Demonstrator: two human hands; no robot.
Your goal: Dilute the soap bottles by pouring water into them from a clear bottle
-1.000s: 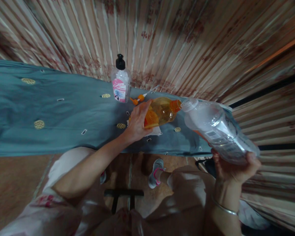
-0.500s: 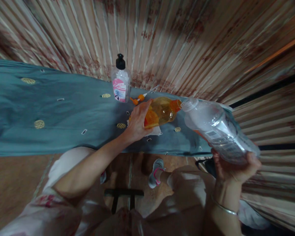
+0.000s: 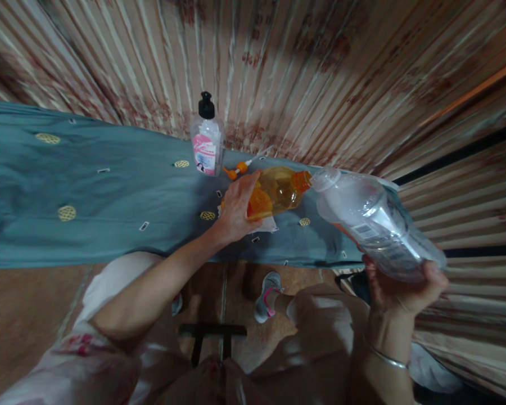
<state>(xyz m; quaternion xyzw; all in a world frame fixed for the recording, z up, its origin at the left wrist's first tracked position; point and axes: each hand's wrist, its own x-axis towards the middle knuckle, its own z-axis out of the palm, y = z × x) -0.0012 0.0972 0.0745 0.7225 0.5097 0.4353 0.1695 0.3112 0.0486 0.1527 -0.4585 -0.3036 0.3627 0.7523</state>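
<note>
My left hand [image 3: 237,209] is wrapped round an orange see-through bottle [image 3: 280,191], tilted with its open neck to the right. My right hand [image 3: 405,287] grips the lower end of a large clear bottle [image 3: 371,216]. The clear bottle slants down toward the orange one, and the two mouths meet or nearly meet. Behind my left hand lies an orange pump top [image 3: 241,167] with a white tube. A clear bottle with a black cap and pink label [image 3: 205,151] is to the left of the pump. Whether liquid passes between the mouths cannot be made out.
A teal patterned cloth [image 3: 109,197] covers the long surface. Pleated curtains [image 3: 253,73] hang behind it and on the right. A white paper or cloth [image 3: 267,225] lies under the orange bottle. Below are my legs, a shoe [image 3: 267,297] and a dark bar [image 3: 213,331].
</note>
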